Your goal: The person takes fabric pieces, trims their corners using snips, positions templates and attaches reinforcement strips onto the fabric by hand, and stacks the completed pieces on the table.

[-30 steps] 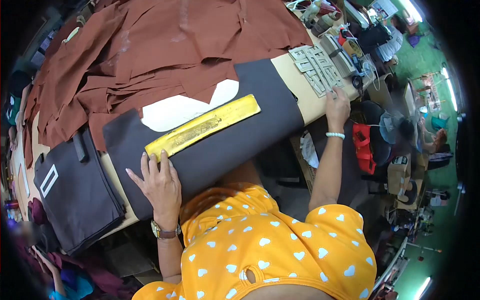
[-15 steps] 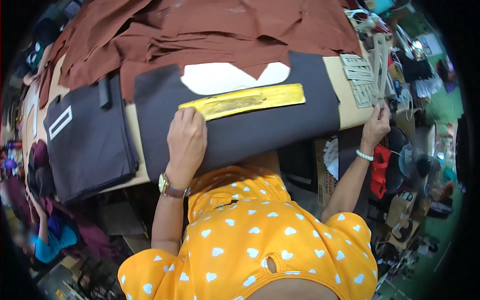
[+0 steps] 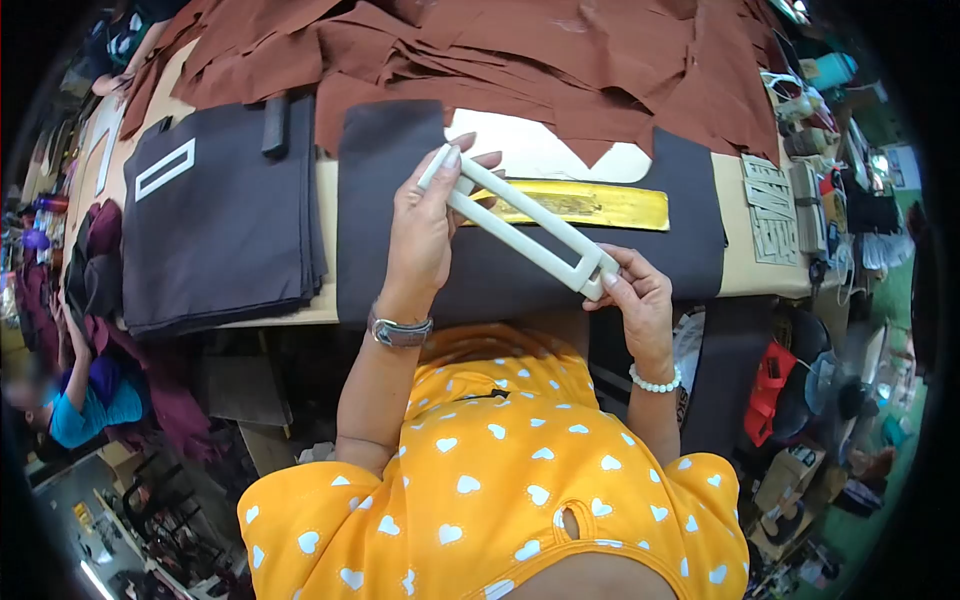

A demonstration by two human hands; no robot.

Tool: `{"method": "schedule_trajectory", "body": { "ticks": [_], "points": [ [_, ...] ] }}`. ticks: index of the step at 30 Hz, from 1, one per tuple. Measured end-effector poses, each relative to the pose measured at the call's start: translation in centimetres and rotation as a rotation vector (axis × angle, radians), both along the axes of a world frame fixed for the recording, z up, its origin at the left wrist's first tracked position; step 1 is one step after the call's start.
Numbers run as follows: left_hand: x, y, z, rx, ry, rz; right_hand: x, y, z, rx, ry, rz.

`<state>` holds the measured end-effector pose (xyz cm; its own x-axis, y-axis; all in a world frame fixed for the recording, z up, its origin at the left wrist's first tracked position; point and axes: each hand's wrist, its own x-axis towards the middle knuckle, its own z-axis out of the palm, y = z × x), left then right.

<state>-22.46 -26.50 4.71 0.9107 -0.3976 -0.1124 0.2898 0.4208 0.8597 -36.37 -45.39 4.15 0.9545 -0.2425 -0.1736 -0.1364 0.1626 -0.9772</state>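
Note:
A long pale plastic frame (image 3: 535, 212) with an open slot is held tilted between both hands, over the dark fabric. My left hand (image 3: 420, 225) grips its upper left end, thumb on top and some fingers spread behind. At the lower right end, my right hand (image 3: 638, 298) pinches the frame's corner. Beneath it, a yellow strip (image 3: 600, 205) with a worn dark middle lies on the dark fabric (image 3: 400, 150), partly hidden by the frame. A white pattern piece (image 3: 520, 140) shows at the fabric's cut-out top edge.
Brown fabric (image 3: 480, 60) is heaped along the table's far side. To the left lies a stack of dark cloth (image 3: 220, 230) with a small white rectangular frame (image 3: 165, 168) on it. Slotted templates (image 3: 768, 215) rest at the right. Another person (image 3: 95, 400) is at far left.
My right hand has brought the frame from the table's right edge to the middle. My left hand has left the yellow strip and taken the frame's other end. The view has shifted.

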Motion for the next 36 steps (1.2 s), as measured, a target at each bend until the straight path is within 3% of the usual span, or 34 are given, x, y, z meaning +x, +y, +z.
{"method": "schedule_trajectory", "body": {
  "ticks": [7,10,12,14,15,17,19,21,23,26,29,31,36],
  "points": [
    [1.4,2.5,-0.5,-0.213,0.189,0.198,-0.5,-1.4,-0.1,-0.050,0.012,-0.128],
    [2.2,5.0,-0.5,-0.261,0.203,0.260,-2.0,-5.4,-0.3,-0.146,-0.141,-0.402],
    [2.8,7.1,-1.6,-0.419,0.179,0.169,-2.9,-9.5,0.4,-0.431,-0.156,-0.684],
    [2.9,8.4,-2.8,-0.581,0.137,0.026,-3.8,-14.6,-0.2,-0.960,-0.209,-1.017],
    [2.8,8.5,-3.1,-0.650,0.122,-0.040,-4.4,-17.1,-0.3,-1.180,-0.238,-1.047],
    [1.9,7.4,-1.9,-0.546,0.172,0.025,-5.0,-20.2,0.3,-1.597,-0.170,-1.048],
    [0.6,5.5,-0.3,-0.213,0.205,0.268,-5.5,-23.1,-1.1,-1.772,0.059,-0.919],
    [0.0,4.5,0.0,-0.208,0.030,0.139,-5.7,-23.7,-2.2,-1.890,0.220,-0.814],
    [-1.2,2.9,0.8,-0.055,-0.053,0.159,-4.8,-21.9,-3.0,-1.962,0.300,-0.742],
    [-3.1,1.2,0.8,0.062,-0.073,0.098,-2.9,-13.8,-1.2,-1.660,0.095,-0.640],
    [-4.1,0.0,0.0,0.142,0.025,0.066,-1.5,-5.1,0.9,-0.594,0.028,-0.446],
    [-4.6,-0.1,-0.5,0.139,0.060,0.092,-1.4,-2.7,0.3,-0.183,-0.045,-0.257],
    [-5.2,0.9,-1.5,0.257,0.044,0.111,-0.9,-1.8,-0.4,0.049,-0.087,-0.298]
  ]
}}
